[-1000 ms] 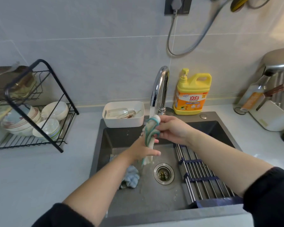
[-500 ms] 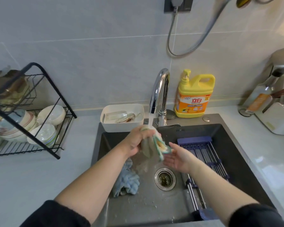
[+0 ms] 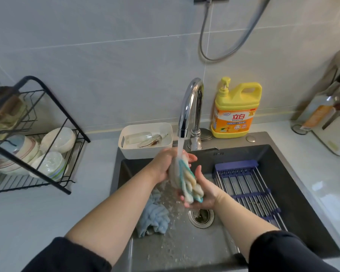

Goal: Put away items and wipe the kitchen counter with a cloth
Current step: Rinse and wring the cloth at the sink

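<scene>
1. On the wet floor of the sink, closest to the person, a crumpled blue rag lies just left of the drain.
2. Above the drain, both hands hold the cloth, which is twisted into a thick roll, white with teal edges.
3. Its long axis runs on a slant: the upper end points up and away toward the tap's mouth, and the lower end points down and right, toward the person.
4. The left hand grips the upper end, fingers wrapped round it.
5. The right hand, palm up, cradles the lower end with its fingers curled round it.
6. Water from the tap falls on the cloth's upper end.
7. Right of the hands, a rack of metal rods lies across the sink.
8. Behind the sink, a white tub sits left of the tap and a yellow soap bottle right of it.
9. Far left on the counter, a black wire dish rack holds bowls.
</scene>
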Demonstrator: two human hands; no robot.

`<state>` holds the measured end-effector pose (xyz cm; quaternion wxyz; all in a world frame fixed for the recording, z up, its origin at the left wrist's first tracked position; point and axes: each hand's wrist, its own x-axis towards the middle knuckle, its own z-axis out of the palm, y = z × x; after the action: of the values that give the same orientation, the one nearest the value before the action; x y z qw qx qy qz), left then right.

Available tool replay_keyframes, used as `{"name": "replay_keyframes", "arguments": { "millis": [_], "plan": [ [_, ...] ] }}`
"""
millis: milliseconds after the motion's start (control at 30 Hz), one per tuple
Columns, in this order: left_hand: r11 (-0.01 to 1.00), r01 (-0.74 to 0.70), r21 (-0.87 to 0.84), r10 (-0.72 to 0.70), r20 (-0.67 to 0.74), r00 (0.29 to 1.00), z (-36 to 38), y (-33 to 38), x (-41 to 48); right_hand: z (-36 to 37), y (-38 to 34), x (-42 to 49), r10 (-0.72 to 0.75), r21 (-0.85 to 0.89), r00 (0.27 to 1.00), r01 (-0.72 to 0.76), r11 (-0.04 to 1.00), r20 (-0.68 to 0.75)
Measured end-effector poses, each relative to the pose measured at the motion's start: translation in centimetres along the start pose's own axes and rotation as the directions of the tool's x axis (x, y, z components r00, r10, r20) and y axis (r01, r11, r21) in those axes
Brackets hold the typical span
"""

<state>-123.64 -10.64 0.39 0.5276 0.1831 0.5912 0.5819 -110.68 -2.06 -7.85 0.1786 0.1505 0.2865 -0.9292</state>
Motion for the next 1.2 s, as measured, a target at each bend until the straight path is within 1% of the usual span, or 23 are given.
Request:
{"name": "replay_keyframes", "arguments": {
  "millis": [100,133,167,200,267,333,400,500,533,567,600,633,667,767,800,833,867,900,967,1000,1033,1100,1200],
  "plan": [
    [0.989,-0.047,-0.141,0.029,-0.125,0.992,0.5,-0.1,0.5,1.0,-1.1,-0.6,0.028,-0.271,0.997,-0.009,0.963,0.066],
    [0.983,-0.034,-0.181,0.002,-0.174,0.985,0.8,-0.2,0.8,1.7,-1.5,-0.9,0.045,-0.365,0.999,-0.032,0.931,0.027],
    [0.977,-0.006,-0.214,-0.043,-0.224,0.974,1.0,-0.3,1.2,2.7,-2.0,-1.3,0.040,-0.476,0.997,-0.068,0.877,-0.069],
    [0.969,0.022,-0.247,-0.092,-0.278,0.956,1.3,-0.4,1.6,3.5,-2.3,-1.6,0.000,-0.599,0.980,-0.122,0.791,-0.200],
    [0.951,0.058,-0.305,-0.169,-0.353,0.920,1.9,-0.4,2.1,4.5,-2.9,-1.4,-0.168,-0.790,0.890,-0.272,0.550,-0.424],
    [0.927,0.045,-0.373,-0.212,-0.420,0.882,2.3,-0.4,2.6,5.5,-3.2,-1.0,-0.322,-0.868,0.813,-0.406,0.284,-0.486],
    [0.899,0.039,-0.437,-0.265,-0.469,0.843,2.8,-0.5,2.7,6.2,-3.1,-0.7,-0.405,-0.868,0.785,-0.495,0.045,-0.469],
    [0.902,0.035,-0.430,-0.284,-0.533,0.797,2.6,-1.1,2.6,7.0,-2.6,-0.6,-0.461,-0.827,0.797,-0.523,-0.205,-0.390],
    [0.909,0.035,-0.415,-0.281,-0.548,0.787,2.6,-1.4,2.4,6.9,-2.4,-0.5,-0.468,-0.803,0.800,-0.533,-0.268,-0.375],
    [0.918,0.049,-0.395,-0.283,-0.562,0.778,2.5,-1.7,2.4,6.8,-2.1,-0.4,-0.480,-0.784,0.792,-0.549,-0.289,-0.378],
    [0.908,0.075,-0.413,-0.318,-0.559,0.766,2.3,-1.8,2.3,6.8,-1.8,-0.4,-0.493,-0.769,0.774,-0.574,-0.281,-0.398],
    [0.899,0.096,-0.427,-0.353,-0.576,0.738,2.1,-2.0,2.3,6.9,-1.6,-0.4,-0.502,-0.760,0.761,-0.590,-0.272,-0.411],
    [0.892,0.123,-0.436,-0.384,-0.585,0.714,2.0,-2.1,2.1,7.0,-1.5,-0.5,-0.512,-0.750,0.760,-0.592,-0.293,-0.400],
    [0.893,0.096,-0.441,-0.382,-0.626,0.680,1.7,-2.5,1.8,7.2,-1.3,-0.5,-0.510,-0.685,0.808,-0.550,-0.477,-0.294],
    [0.876,0.091,-0.473,-0.406,-0.625,0.667,1.5,-2.8,1.7,7.1,-1.3,-0.3,-0.505,-0.668,0.814,-0.548,-0.503,-0.287],
    [0.858,0.065,-0.510,-0.419,-0.620,0.664,1.4,-3.0,1.6,7.0,-1.5,-0.3,-0.511,-0.667,0.808,-0.556,-0.496,-0.293],
    [0.852,0.041,-0.522,-0.405,-0.607,0.684,1.6,-3.2,1.2,6.7,-1.7,-0.2,-0.510,-0.695,0.796,-0.567,-0.442,-0.325],
    [0.848,0.022,-0.529,-0.387,-0.591,0.707,1.6,-3.2,0.9,6.2,-2.0,-0.2,-0.503,-0.759,0.786,-0.560,-0.331,-0.360],
    [0.833,0.018,-0.553,-0.384,-0.554,0.739,1.0,-3.4,0.4,5.3,-2.2,-0.8,-0.454,-0.884,0.791,-0.466,-0.013,-0.410],
    [0.808,0.017,-0.588,-0.400,-0.527,0.750,0.6,-3.2,0.1,5.1,-2.2,-1.3,-0.450,-0.911,0.798,-0.398,0.106,-0.401],
    [0.788,0.012,-0.615,-0.406,-0.506,0.761,0.1,-3.3,-0.1,4.9,-2.1,-1.7,-0.480,-0.927,0.794,-0.333,0.172,-0.374],
    [0.778,0.015,-0.628,-0.367,-0.435,0.822,-0.4,-3.1,-0.6,4.8,-2.1,-2.4,-0.567,-0.947,0.759,-0.244,0.210,-0.321],
    [0.782,-0.013,-0.623,-0.249,-0.332,0.910,-0.8,-3.0,-1.6,5.0,-2.6,-3.1,-0.637,-0.934,0.684,-0.243,0.260,-0.355]
  ]
}}
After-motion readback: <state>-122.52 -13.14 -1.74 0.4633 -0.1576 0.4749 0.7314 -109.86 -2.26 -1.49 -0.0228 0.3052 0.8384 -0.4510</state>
